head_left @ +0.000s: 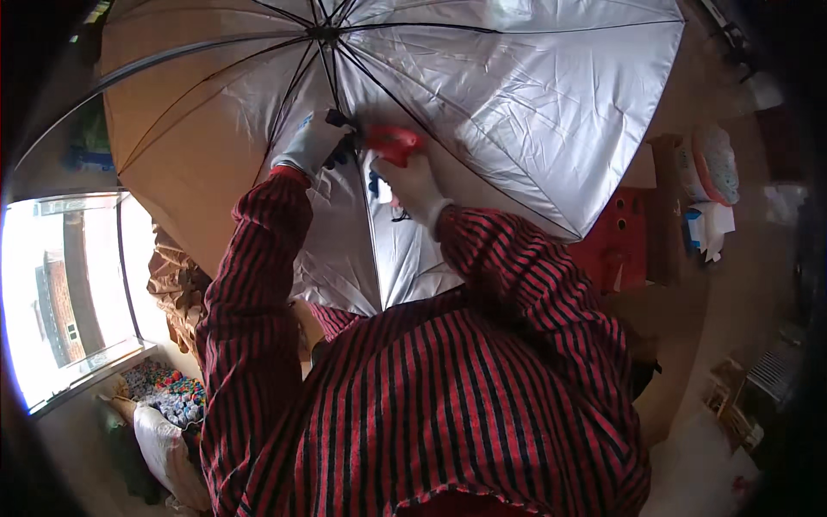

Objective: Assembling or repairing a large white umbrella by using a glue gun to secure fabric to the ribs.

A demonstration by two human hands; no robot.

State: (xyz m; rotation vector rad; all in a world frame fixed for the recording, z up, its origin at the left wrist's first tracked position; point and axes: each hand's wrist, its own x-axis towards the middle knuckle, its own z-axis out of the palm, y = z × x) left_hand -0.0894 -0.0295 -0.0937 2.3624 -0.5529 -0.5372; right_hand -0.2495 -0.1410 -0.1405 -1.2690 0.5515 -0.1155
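An open umbrella (543, 95) with a silvery lining and dark ribs spreads in front of me, its underside toward me. My left hand (317, 145), in a pale glove with dark fingertips, is closed on a thin umbrella rib (332, 82) below the hub (325, 34). Just to its right, my right hand (412, 185), gloved alike, is closed around a red object (393, 143). Motion blurs the red object, so its exact kind cannot be made out. A small white piece and a dark loop show beneath the right hand against the lining.
A bright window (69, 293) stands at the left, with a heap of multicoloured bits (164, 392) below it. Crumpled brown material (172, 284) hangs beside the umbrella. On the right are a red box with round holes (616, 237), a blue-and-white carton (710, 228) and a filled round container (715, 164).
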